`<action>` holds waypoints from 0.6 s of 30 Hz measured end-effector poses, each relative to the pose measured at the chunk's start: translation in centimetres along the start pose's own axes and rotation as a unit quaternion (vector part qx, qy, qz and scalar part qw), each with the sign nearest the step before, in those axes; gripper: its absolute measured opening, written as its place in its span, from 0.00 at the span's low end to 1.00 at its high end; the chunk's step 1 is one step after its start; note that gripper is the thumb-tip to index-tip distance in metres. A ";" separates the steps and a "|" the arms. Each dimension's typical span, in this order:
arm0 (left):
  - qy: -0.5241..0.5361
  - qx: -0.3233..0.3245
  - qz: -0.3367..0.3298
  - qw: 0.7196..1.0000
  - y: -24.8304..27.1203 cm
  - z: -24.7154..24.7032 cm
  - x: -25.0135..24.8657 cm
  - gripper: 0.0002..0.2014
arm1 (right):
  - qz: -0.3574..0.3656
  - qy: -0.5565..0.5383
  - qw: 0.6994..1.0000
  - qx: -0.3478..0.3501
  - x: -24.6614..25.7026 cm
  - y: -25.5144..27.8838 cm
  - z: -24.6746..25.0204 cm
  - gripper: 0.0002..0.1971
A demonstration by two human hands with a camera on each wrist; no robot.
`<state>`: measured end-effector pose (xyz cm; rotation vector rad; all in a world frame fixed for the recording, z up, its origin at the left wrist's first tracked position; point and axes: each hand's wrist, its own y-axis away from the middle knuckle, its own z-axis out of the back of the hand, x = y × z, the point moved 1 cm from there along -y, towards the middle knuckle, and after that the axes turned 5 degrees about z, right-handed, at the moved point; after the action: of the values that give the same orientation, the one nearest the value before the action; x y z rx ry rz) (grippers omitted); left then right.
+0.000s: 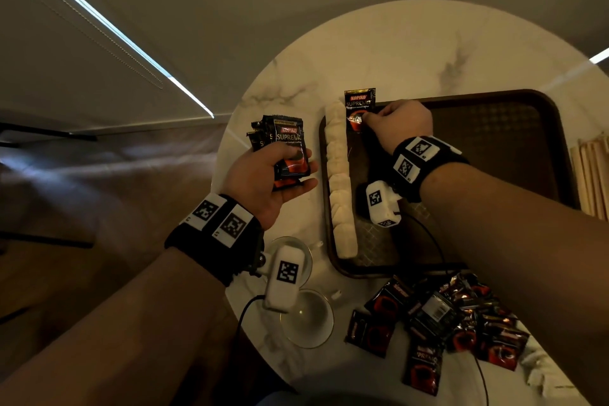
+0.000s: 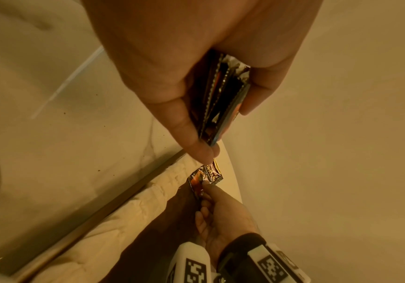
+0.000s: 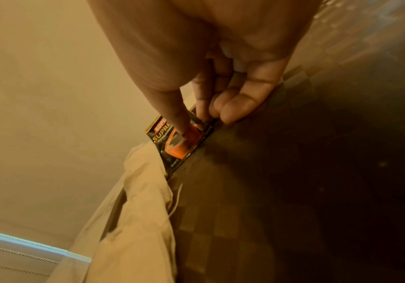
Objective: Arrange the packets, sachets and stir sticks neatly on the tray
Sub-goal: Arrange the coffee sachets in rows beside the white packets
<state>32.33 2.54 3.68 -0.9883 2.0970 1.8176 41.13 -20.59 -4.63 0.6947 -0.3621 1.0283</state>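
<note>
My left hand (image 1: 280,175) grips a small stack of black coffee sachets (image 1: 288,148) above the table, left of the brown tray (image 1: 534,99); in the left wrist view the stack (image 2: 223,99) sits edge-on between thumb and fingers. My right hand (image 1: 395,122) pinches a single black and orange sachet (image 1: 359,109) at the tray's far left corner, beside a row of white packets (image 1: 339,181) lined along the tray's left edge. In the right wrist view the thumb presses on that sachet (image 3: 179,141) next to the white packets (image 3: 138,210).
A loose pile of black sachets (image 1: 445,323) lies on the round marble table (image 1: 412,53) near me. Wooden stir sticks (image 1: 593,175) lie right of the tray. Two white cups (image 1: 308,320) stand at the near left. A few white packets (image 1: 540,369) lie at the near right.
</note>
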 end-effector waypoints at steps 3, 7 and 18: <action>-0.002 -0.005 -0.001 1.000 0.0 0.0 0.3 0.17 | 0.002 0.003 1.000 0.003 0.1 0.2 0.1 0.17; -0.014 -0.023 -0.022 0.999 -0.1 -0.3 0.5 0.17 | -0.008 -0.001 1.000 0.007 0.2 0.5 0.4 0.19; -0.079 0.002 -0.089 0.993 0.1 -2.4 0.3 0.15 | 0.081 -0.271 0.930 0.236 1.9 6.6 4.9 0.11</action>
<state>32.67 0.22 4.14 -0.9619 1.8579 1.7422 36.43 -20.49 2.44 1.4148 -0.6687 1.0789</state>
